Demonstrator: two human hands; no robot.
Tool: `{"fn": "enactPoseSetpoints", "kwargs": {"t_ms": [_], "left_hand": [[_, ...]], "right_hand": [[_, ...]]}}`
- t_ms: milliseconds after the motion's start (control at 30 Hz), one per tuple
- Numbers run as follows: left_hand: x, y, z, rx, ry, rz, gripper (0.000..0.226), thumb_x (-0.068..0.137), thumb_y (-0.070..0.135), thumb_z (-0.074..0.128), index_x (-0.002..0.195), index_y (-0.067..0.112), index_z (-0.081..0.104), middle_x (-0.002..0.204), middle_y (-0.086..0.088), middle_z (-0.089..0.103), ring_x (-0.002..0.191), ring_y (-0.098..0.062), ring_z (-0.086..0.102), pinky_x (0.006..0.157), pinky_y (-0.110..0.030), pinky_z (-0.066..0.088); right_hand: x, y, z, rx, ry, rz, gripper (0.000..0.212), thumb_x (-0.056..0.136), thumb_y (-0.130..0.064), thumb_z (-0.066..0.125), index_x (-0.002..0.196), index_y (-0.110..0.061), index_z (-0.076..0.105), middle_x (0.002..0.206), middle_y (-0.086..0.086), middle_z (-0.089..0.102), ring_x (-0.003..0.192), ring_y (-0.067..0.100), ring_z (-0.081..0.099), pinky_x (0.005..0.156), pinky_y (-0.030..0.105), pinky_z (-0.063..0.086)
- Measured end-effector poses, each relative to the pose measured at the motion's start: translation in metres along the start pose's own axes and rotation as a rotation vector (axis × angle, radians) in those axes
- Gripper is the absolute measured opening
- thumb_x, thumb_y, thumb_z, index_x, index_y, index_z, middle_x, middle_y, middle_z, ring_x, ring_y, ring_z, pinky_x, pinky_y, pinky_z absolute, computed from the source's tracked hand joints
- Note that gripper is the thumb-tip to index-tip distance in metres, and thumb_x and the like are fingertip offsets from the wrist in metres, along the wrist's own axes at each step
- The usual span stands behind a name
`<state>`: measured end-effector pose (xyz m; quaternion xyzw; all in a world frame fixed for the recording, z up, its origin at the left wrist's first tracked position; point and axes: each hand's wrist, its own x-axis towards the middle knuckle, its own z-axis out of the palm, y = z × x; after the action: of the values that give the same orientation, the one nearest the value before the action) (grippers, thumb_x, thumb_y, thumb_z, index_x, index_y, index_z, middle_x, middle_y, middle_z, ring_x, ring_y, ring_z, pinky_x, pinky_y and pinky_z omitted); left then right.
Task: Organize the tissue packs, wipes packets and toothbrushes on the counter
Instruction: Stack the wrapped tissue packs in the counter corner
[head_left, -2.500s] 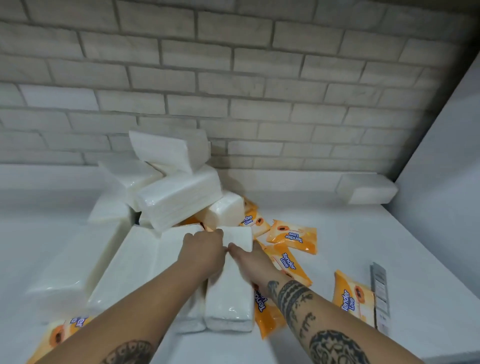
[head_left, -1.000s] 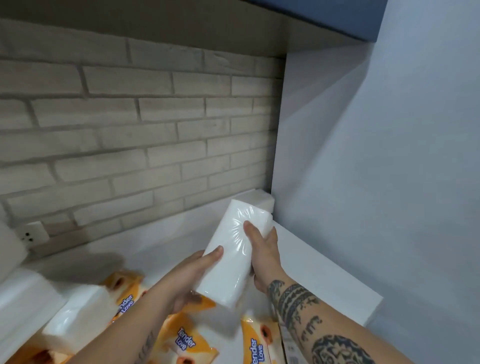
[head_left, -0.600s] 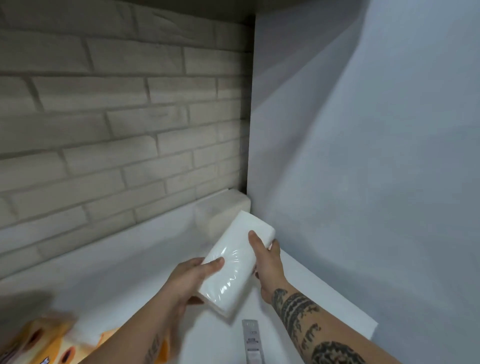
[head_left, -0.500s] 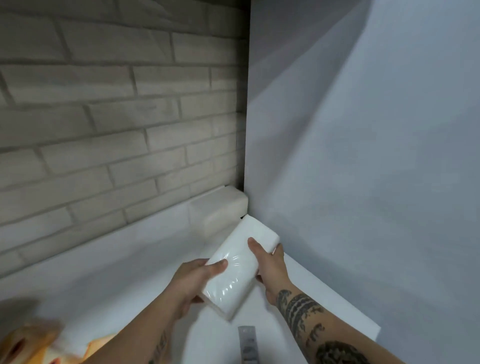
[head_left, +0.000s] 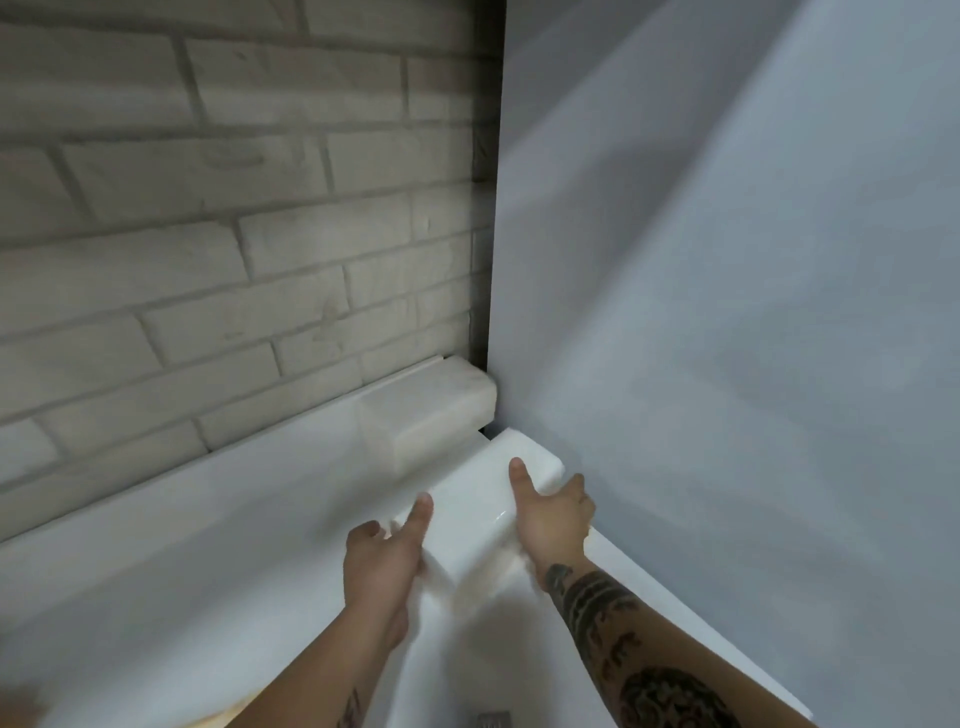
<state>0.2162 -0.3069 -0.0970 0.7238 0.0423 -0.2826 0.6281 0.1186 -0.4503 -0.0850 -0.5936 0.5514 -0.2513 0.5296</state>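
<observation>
Two hands grip a tissue pack (head_left: 478, 499), left hand (head_left: 382, 561) at its near end, right hand (head_left: 550, 514) along its side, in the counter (head_left: 208, 545) corner just before a second pack (head_left: 431, 410); pushed askew, it could jam against the side panel (head_left: 727, 312) or shunt that pack.

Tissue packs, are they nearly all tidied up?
Probably not. One tissue pack sits in the corner by the brick wall. The left hand and right hand hold a second pack just in front of it. An orange blur at the bottom edge may be left to sort.
</observation>
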Motion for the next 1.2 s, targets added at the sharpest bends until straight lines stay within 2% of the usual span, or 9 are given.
{"fn": "enactPoseSetpoints", "kwargs": {"t_ms": [67,167,267,367,567,700,900,1033,1200], "left_hand": [[0.008,0.003,0.001,-0.011,0.058,-0.080,0.123,0.051,0.095,0.062,0.134,0.005,0.054,0.136,-0.023,0.059,0.112,-0.041,0.065,0.091,-0.050,0.058],[0.005,-0.002,0.001,0.008,-0.059,-0.239,0.105,0.057,0.084,0.067,0.132,0.011,0.057,0.126,-0.023,0.062,0.104,-0.041,0.066,0.064,-0.042,0.059],[0.003,-0.005,0.008,0.008,-0.234,-0.248,0.075,0.082,0.060,0.073,0.132,0.006,0.058,0.113,-0.015,0.067,0.092,-0.034,0.069,0.064,-0.040,0.060],[0.014,0.008,0.019,0.049,-0.213,-0.205,0.053,0.092,0.052,0.069,0.123,0.010,0.060,0.114,-0.009,0.067,0.099,-0.030,0.067,0.068,-0.040,0.059],[0.048,0.029,0.032,0.104,-0.192,-0.144,0.071,0.093,0.057,0.066,0.135,0.001,0.058,0.126,-0.025,0.064,0.094,-0.034,0.065,0.062,-0.037,0.057],[0.061,0.034,0.037,0.096,-0.186,-0.122,0.061,0.096,0.051,0.064,0.131,0.002,0.061,0.098,-0.010,0.060,0.081,-0.026,0.060,0.068,-0.038,0.057],[0.071,0.041,0.037,0.097,-0.164,-0.128,0.054,0.094,0.054,0.066,0.124,0.008,0.063,0.113,-0.010,0.064,0.099,-0.029,0.063,0.071,-0.041,0.060],[0.076,0.043,0.038,0.109,-0.154,-0.137,0.050,0.094,0.054,0.066,0.116,0.009,0.064,0.105,-0.010,0.064,0.096,-0.029,0.063,0.072,-0.043,0.061],[0.083,0.040,0.038,0.104,-0.160,-0.139,0.059,0.090,0.059,0.068,0.118,0.007,0.066,0.101,-0.009,0.063,0.089,-0.028,0.061,0.062,-0.038,0.060]], "right_hand": [[-0.004,0.005,0.003,-0.100,0.064,-0.207,0.112,0.084,-0.069,0.069,0.165,-0.020,0.009,0.171,0.002,0.008,0.156,0.030,0.012,0.123,0.055,0.027],[-0.006,0.017,0.007,-0.269,-0.009,-0.384,0.105,0.086,-0.065,0.069,0.165,-0.026,0.012,0.172,-0.008,0.001,0.157,0.022,0.005,0.123,0.054,0.027],[0.002,0.018,0.009,-0.268,-0.042,-0.405,0.100,0.088,-0.063,0.068,0.165,-0.026,0.016,0.171,-0.011,0.000,0.158,0.022,0.006,0.122,0.050,0.032],[0.018,0.007,0.013,-0.288,-0.046,-0.393,0.101,0.088,-0.065,0.067,0.165,-0.024,0.016,0.171,-0.010,0.000,0.158,0.023,0.009,0.120,0.046,0.033],[0.049,-0.014,0.023,-0.330,-0.100,-0.339,0.107,0.086,-0.072,0.064,0.166,-0.021,0.014,0.171,-0.006,0.000,0.156,0.028,0.017,0.122,0.048,0.031],[0.063,-0.020,0.029,-0.371,-0.113,-0.339,0.106,0.087,-0.073,0.060,0.166,-0.021,0.013,0.171,-0.005,-0.001,0.156,0.028,0.016,0.123,0.048,0.030],[0.073,-0.026,0.040,-0.428,-0.089,-0.348,0.109,0.085,-0.079,0.058,0.166,-0.020,0.015,0.170,-0.002,0.001,0.155,0.030,0.016,0.122,0.051,0.032],[0.075,-0.028,0.044,-0.441,-0.074,-0.364,0.107,0.086,-0.078,0.057,0.165,-0.019,0.017,0.169,-0.001,-0.001,0.153,0.032,0.017,0.123,0.051,0.032],[0.079,-0.032,0.043,-0.479,-0.112,-0.377,0.106,0.088,-0.077,0.055,0.166,-0.017,0.015,0.170,0.000,0.000,0.153,0.033,0.018,0.124,0.050,0.029]]}}
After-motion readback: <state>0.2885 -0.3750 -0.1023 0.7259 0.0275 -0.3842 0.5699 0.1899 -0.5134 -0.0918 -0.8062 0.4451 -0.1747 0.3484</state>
